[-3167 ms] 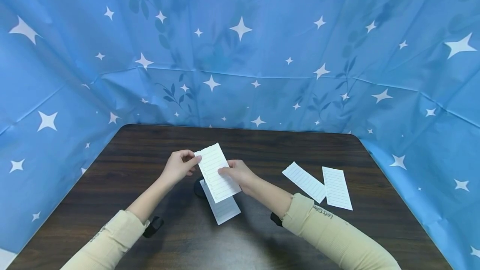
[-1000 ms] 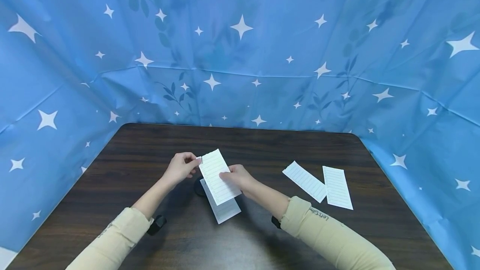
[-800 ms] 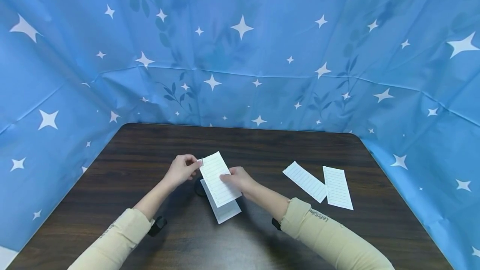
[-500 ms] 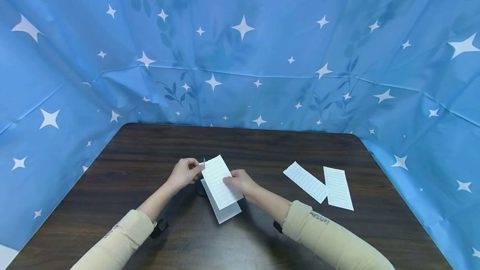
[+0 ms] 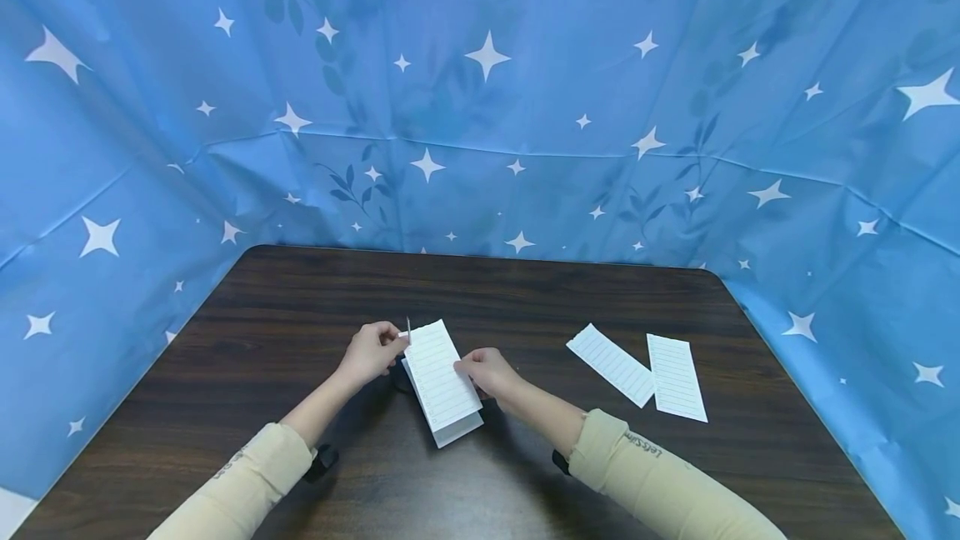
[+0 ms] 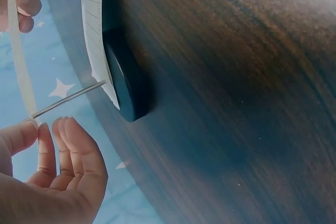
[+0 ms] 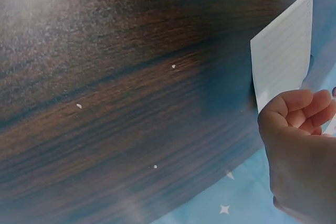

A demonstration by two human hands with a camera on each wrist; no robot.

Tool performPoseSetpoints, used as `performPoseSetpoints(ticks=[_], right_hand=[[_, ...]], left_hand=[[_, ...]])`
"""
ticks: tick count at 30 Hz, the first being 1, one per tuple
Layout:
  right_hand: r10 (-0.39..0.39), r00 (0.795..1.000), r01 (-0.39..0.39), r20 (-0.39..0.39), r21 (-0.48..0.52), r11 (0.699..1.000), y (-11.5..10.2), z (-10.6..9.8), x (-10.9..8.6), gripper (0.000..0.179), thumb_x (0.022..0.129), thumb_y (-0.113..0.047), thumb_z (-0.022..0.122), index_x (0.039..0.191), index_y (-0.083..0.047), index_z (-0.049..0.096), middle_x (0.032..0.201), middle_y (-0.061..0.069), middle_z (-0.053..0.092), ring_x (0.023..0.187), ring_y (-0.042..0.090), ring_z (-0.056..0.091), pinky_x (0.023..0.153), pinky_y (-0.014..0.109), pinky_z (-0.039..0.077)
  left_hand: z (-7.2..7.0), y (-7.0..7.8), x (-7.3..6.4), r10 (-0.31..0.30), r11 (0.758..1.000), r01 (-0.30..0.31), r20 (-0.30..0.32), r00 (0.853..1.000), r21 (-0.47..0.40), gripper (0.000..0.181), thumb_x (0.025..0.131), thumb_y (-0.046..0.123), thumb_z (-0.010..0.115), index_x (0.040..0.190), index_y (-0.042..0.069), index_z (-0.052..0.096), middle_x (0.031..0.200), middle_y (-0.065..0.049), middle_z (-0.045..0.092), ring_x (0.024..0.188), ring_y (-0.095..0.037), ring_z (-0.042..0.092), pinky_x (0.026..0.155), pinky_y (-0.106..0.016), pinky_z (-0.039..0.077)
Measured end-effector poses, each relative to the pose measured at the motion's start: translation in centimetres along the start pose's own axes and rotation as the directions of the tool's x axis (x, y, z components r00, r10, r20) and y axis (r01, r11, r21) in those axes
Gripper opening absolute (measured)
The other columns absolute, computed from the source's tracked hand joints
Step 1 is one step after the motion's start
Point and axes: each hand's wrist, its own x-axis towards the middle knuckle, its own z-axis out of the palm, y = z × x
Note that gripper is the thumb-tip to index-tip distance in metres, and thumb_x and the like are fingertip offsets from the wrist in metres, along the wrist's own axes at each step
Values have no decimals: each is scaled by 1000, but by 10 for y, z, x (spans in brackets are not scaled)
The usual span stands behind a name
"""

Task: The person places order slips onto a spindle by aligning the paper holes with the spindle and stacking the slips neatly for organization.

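My left hand point(image 5: 371, 352) pinches the upper left corner of a lined paper slip point(image 5: 435, 369) between thumb and fingers. Just beside those fingertips, the metal rod of a paper spike point(image 5: 408, 327) pokes up through the slip. My right hand point(image 5: 491, 375) pinches the same slip at its right edge. Another slip point(image 5: 456, 430) lies lower on the rod, mostly covered by the held one. In the left wrist view, the rod point(image 6: 68, 99) runs between the two slips, and the black round base point(image 6: 126, 77) sits beneath the lower slip.
Two more lined slips, one tilted point(image 5: 611, 363) and one straighter point(image 5: 675, 377), lie on the dark wooden table point(image 5: 300, 298) to the right. Small white paper crumbs point(image 7: 79, 106) dot the tabletop. A blue star-patterned curtain point(image 5: 480, 107) hangs behind the table's far edge.
Both hands have lowered the held slip toward the base. The rod's tip, hidden at first, now sticks up through the slip's upper left corner. The right fingers have shifted to the slip's edge.
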Motion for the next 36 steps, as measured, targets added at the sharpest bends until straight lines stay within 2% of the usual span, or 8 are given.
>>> performPoseSetpoints(ticks=[6, 13, 19, 23, 29, 36], right_hand=[[2, 1000, -2, -5, 14, 1000, 3, 0, 2, 20, 92, -14, 53, 96, 4, 61, 76, 3, 56, 63, 11, 52, 55, 20, 45], [-29, 1000, 29, -7, -5, 1000, 10, 1, 3, 17, 91, -12, 56, 90, 4, 62, 74, 3, 56, 61, 11, 52, 55, 22, 47], [-60, 998, 60, 5, -19, 998, 17, 3, 5, 18, 90, -11, 56, 91, 6, 63, 75, 4, 58, 61, 11, 52, 56, 25, 50], [-75, 997, 75, -1, -26, 997, 19, 4, 7, 18, 90, -10, 56, 91, 6, 63, 73, 3, 56, 60, 11, 51, 54, 24, 49], [-128, 992, 127, -18, -62, 990, 21, 4, 10, 17, 90, -9, 56, 88, 7, 61, 66, 1, 47, 57, 10, 47, 50, 22, 46], [-152, 988, 147, -26, -123, 981, 27, 4, 12, 15, 89, -8, 57, 84, 6, 62, 63, 0, 48, 51, 10, 45, 45, 19, 38]], left_hand=[[-1, -3, 1, -13, 1000, 13, 0, 1000, -4, 16, 89, 14, 58, 88, -2, 61, 78, -17, 62, 60, -17, 58, 50, -26, 52], [1, -9, 2, -30, 999, 30, 7, 1000, 40, 15, 88, 13, 62, 86, -2, 62, 68, -10, 58, 59, -20, 60, 48, -25, 50], [4, -14, 4, -42, 997, 41, 3, 999, 64, 14, 87, 13, 63, 81, 1, 63, 59, -3, 53, 49, -12, 52, 45, -22, 44], [6, -16, 4, -52, 996, 51, 8, 999, 73, 14, 87, 14, 63, 80, 1, 63, 57, -1, 51, 46, -9, 48, 44, -22, 43], [7, -17, 5, -71, 994, 69, 18, 997, 90, 16, 88, 15, 64, 82, 1, 64, 59, -3, 53, 48, -11, 49, 45, -22, 43], [10, -20, 5, -42, 991, 41, 5, 999, 127, 17, 87, 16, 65, 78, 2, 64, 56, -1, 51, 45, -11, 48, 44, -23, 40]])
